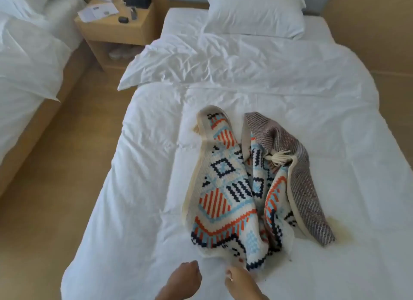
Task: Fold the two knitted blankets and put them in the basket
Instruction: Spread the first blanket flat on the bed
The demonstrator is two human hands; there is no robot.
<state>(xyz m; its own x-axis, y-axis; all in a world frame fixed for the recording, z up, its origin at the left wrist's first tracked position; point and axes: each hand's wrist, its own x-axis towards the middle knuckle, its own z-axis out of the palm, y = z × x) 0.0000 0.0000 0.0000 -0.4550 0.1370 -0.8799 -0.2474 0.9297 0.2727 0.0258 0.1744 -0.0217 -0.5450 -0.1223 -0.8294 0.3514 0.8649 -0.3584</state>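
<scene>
On the far left we see another bed point(26, 60) with white covers, then a wooden nightstand point(116, 29) with papers and small dark things on it. In the middle is the bed point(134, 165) we work on, with a pillow point(254, 11) at its head. At the bottom edge comes our left hand point(186, 277); its fingers are curled in loosely and it holds nothing, resting just above the sheet. Just beside it is our right hand point(238, 279), at the near edge of the blanket; it seems to touch the knit there, but we cannot tell if it really grips it. To the right of the hands the patterned blanket point(225, 188) lies crumpled on the bed, with orange, blue and dark shapes, and its grey-brown underside point(299, 170) is turned up on the right side, with a tassel point(279, 157) on top. We judge the task is at its beginning: this blanket is not yet folded. A second blanket and the basket are not in view.
</scene>
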